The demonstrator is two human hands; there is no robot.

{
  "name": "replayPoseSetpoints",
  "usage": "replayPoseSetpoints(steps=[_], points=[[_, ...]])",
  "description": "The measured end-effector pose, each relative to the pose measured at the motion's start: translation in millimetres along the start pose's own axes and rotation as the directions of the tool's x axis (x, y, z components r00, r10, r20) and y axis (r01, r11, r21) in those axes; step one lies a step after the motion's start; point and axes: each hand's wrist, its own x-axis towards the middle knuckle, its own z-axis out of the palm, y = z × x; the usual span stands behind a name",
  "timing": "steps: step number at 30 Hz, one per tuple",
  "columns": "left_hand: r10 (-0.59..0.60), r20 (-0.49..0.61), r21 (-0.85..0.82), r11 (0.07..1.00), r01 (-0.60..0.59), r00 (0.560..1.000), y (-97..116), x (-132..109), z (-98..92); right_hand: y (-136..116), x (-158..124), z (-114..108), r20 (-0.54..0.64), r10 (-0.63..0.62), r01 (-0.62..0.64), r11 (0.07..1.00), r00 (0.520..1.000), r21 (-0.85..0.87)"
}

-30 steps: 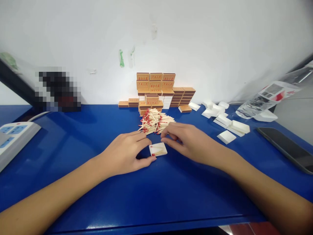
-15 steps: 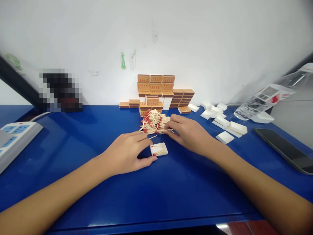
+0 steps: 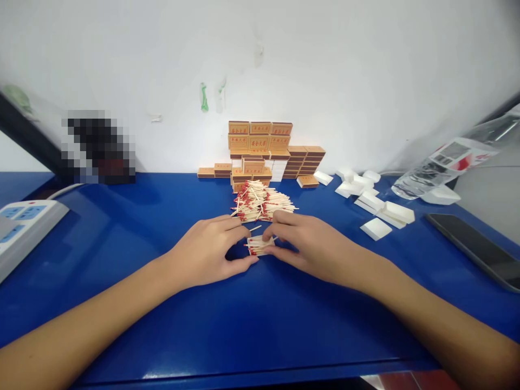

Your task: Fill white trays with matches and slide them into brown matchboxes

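A small white matchbox tray (image 3: 266, 252) lies on the blue table, with several red-tipped matches (image 3: 255, 246) inside it. Around the tray's left end, the thumb and forefinger of my left hand (image 3: 213, 249) grip its near and far sides. My right hand (image 3: 303, 238) is over the tray's right part, fingers and thumb closed on matches whose red heads point left. Just behind both hands is a heap of loose matches (image 3: 264, 203). One stray match (image 3: 255, 228) lies between the heap and the tray. My right fingers partly hide the tray's right end.
Stacked orange matchboxes (image 3: 259, 142) stand against the wall behind the heap. White empty trays (image 3: 376, 229) are scattered at the right, near a clear plastic bottle (image 3: 439, 162) and a black phone (image 3: 475, 246). A white power strip (image 3: 30, 233) sits at the left.
My right hand has come from the match heap toward me and left, bringing matches over the tray. More matches now show in it. My left hand stays at the tray's left end.
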Motion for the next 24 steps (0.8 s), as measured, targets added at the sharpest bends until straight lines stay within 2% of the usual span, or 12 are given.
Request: replayPoseSetpoints(steps=[6,13,19,24], points=[[0.031,0.002,-0.002,1.0,-0.031,1.0,-2,1,0.0,11,-2,-13,-0.003,0.085,-0.085,0.996,0.996,0.016],[0.044,0.005,0.005,0.999,-0.044,0.999,-3,0,0.9,16,-1,-15,0.116,0.111,-0.121,0.989,0.987,0.083],[0.049,0.003,0.004,0.999,-0.049,0.999,-1,1,0.3,10,-1,-19,0.042,0.09,-0.094,0.991,0.995,0.1],[0.041,0.014,0.005,0.999,-0.042,0.999,-1,1,-0.3,3,1,-10,0.039,0.089,-0.093,0.989,0.995,0.116]])
